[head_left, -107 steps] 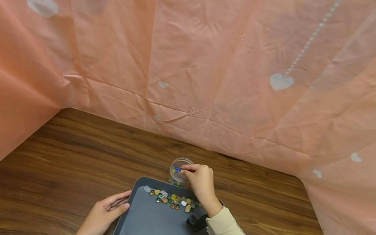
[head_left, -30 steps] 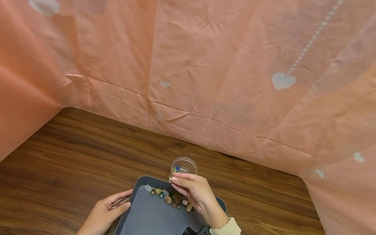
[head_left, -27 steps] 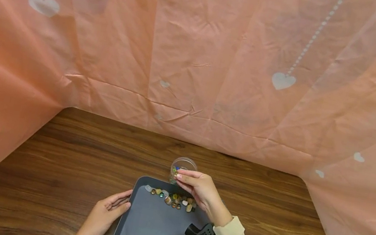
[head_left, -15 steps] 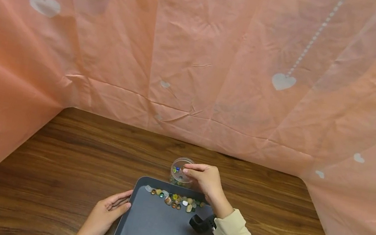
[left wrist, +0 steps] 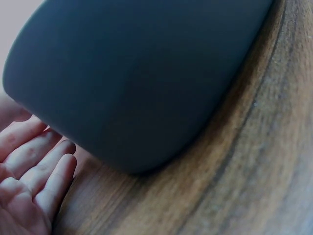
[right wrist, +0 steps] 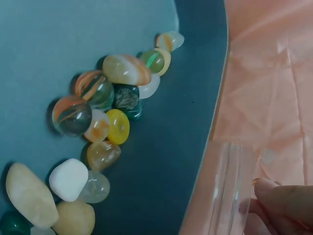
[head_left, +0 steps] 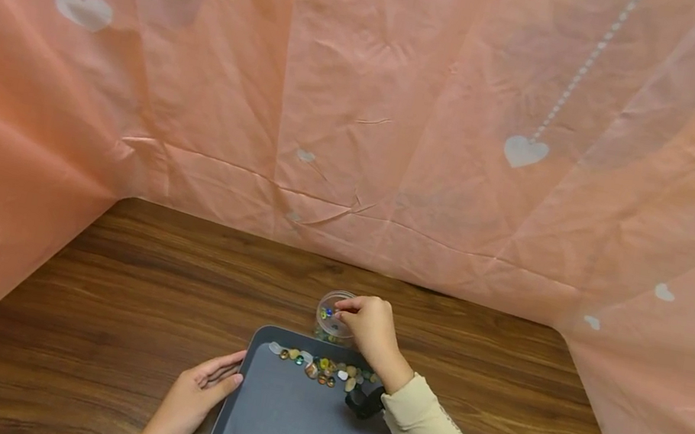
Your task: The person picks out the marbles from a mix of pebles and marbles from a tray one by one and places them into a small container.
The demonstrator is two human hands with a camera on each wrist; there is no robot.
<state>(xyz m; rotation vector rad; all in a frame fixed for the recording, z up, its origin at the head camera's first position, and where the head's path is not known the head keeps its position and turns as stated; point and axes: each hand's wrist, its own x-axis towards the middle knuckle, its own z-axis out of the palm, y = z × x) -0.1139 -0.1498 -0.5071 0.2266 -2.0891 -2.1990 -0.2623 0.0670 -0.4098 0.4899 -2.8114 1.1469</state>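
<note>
My right hand (head_left: 374, 334) is over the clear round jar (head_left: 320, 325) behind the tray, thumb and fingertips pinched together inside its rim. A small glass marble (right wrist: 255, 181) is mostly hidden by those fingertips; only a thin edge shows in the right wrist view. Several blue, yellow and green marbles (head_left: 326, 313) are inside the jar. My left hand (head_left: 190, 395) holds the left side of the grey tray (head_left: 295, 433), thumb at the rim and the other fingers along its outside. Along the tray's far edge lie mixed marbles (right wrist: 72, 116) and polished stones (right wrist: 30, 196).
A brown wood-grain table (head_left: 166, 294) lies under the tray and jar. Pink cloth (head_left: 348, 132) with white hearts hangs around the back and sides. The black wrist camera (head_left: 365, 402) on my right wrist overlaps the tray in the head view.
From near the tray's far edge, my right hand has carried an amber-looking marble up and back over the jar, its wrist turning over. My left hand and the tray stay where they were.
</note>
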